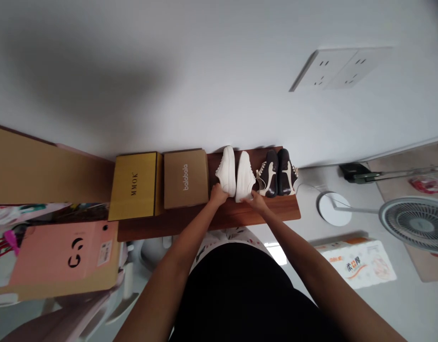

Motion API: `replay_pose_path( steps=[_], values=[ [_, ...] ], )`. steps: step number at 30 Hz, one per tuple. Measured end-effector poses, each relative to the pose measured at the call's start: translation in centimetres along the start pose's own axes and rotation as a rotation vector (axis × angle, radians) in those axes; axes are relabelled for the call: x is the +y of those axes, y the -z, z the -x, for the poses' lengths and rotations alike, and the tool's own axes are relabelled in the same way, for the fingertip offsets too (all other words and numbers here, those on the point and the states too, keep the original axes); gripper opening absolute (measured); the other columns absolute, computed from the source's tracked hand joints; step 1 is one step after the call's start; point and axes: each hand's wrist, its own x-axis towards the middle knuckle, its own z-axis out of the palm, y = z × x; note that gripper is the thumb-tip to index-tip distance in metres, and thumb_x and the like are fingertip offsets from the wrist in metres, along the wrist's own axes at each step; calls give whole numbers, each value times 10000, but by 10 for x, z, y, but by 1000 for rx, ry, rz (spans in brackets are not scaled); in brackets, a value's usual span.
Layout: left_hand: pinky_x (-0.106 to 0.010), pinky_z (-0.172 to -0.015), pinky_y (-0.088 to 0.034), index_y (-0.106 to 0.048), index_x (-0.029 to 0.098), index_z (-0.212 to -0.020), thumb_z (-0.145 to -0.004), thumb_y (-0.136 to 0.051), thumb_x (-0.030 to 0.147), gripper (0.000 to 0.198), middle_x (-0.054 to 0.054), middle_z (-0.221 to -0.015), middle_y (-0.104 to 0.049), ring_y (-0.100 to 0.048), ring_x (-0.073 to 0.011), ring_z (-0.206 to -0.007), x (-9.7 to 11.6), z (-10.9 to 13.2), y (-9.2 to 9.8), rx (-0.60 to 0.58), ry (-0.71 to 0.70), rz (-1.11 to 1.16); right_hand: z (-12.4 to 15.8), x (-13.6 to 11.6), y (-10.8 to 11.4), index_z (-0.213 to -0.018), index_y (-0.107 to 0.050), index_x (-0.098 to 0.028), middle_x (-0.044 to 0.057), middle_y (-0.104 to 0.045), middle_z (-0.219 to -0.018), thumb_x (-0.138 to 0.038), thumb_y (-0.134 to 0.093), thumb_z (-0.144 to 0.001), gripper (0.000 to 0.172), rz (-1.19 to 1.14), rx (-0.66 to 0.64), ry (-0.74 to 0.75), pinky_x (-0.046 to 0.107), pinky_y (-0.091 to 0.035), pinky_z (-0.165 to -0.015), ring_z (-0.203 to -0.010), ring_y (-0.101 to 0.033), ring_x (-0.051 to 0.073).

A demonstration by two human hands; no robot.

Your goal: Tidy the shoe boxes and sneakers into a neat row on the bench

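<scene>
My left hand [218, 194] is closed on the near end of a white sneaker [226, 172]. Just to its right, my right hand [256, 201] grips the near end of the matching white sneaker [245, 176]. Both shoes lie side by side on a brown wooden shelf [240, 214], toes pointing at the wall. Right of them sits a pair of dark brown sneakers with cream trim [269, 175]. A brown balabala box [186, 179] stands close to the left of my left hand. My fingertips are partly hidden by the shoes.
A yellow MMOK box [133, 186] and a pink box [58, 256] are at the left. On the wall is a double socket plate [341, 69]. A standing fan [420, 224], a tissue pack [361, 263] and a dustpan [357, 172] are at the right.
</scene>
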Motion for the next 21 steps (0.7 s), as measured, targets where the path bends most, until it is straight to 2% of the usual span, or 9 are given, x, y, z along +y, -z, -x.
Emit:
replay_pose_path(
  steps=[5, 10, 16, 21],
  values=[
    [-326, -956, -469, -611, 116, -1125, -707, -806, 216, 471, -181, -1216, -675, -632, -295, -1184, 16, 4, 17, -111, -160, -367, -5, -11, 17, -981, -664, -182, 40, -736, -895, -448, -740, -719, 381, -44, -80, 138, 338, -514, -808, -846, -655, 220],
    [-323, -953, -469, -599, 179, -1157, -808, -764, 297, 403, -117, -1203, -682, -646, -261, -1140, 29, 15, 28, -212, -295, -579, -8, -34, 30, -842, -629, -199, 1, -696, -792, -367, -742, -765, 217, 277, -149, 214, 266, -469, -726, -798, -643, 193],
    [-335, -983, -451, -586, 155, -1198, -870, -691, 259, 360, -144, -1208, -660, -627, -278, -1184, 39, 31, 14, -241, -307, -770, -5, -67, 32, -999, -641, -180, 123, -719, -1093, -363, -686, -881, 223, 772, -289, 354, 298, -471, -826, -1006, -671, 249],
    [-341, -993, -447, -578, 128, -1223, -909, -580, 166, 317, -161, -1196, -660, -625, -288, -1183, 44, 33, 3, -207, -318, -858, -9, -84, 26, -1090, -633, -143, 168, -707, -1134, -289, -572, -946, 214, 973, -349, 408, 324, -478, -882, -1046, -671, 278]
  ],
)
